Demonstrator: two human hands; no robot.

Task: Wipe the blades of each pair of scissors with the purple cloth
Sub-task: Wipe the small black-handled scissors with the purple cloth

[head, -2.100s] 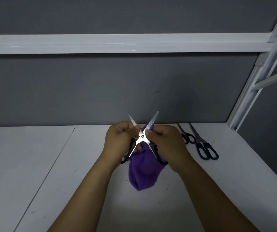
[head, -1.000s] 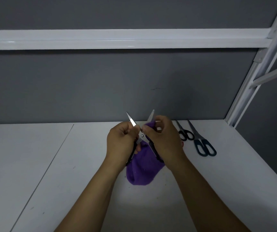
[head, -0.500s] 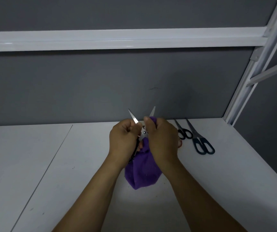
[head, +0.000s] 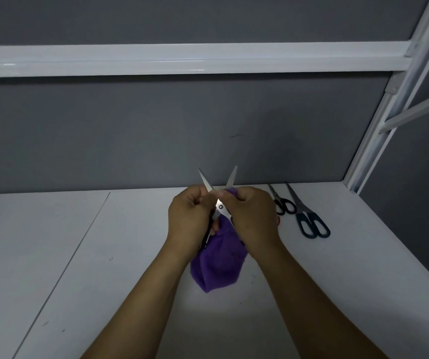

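I hold a pair of scissors point(head: 220, 206) upright above the white table, its blades spread in a V with both tips pointing up. My left hand point(head: 191, 220) grips the black handle side and lower left blade. My right hand point(head: 251, 217) pinches the purple cloth point(head: 217, 265) against the lower part of the right blade; the rest of the cloth hangs down between my wrists. Most of the handles are hidden by my hands.
Two more pairs lie on the white table point(head: 104, 268) at the back right: small black-handled scissors point(head: 282, 203) and larger dark teal-handled scissors point(head: 309, 220). A grey wall, a white shelf rail point(head: 182, 58) and a white frame post point(head: 379, 130) bound the space.
My right hand with the cloth slid up the right blade toward its tip, then back down near the pivot. The blades stay spread. The scissors on the table have not moved.
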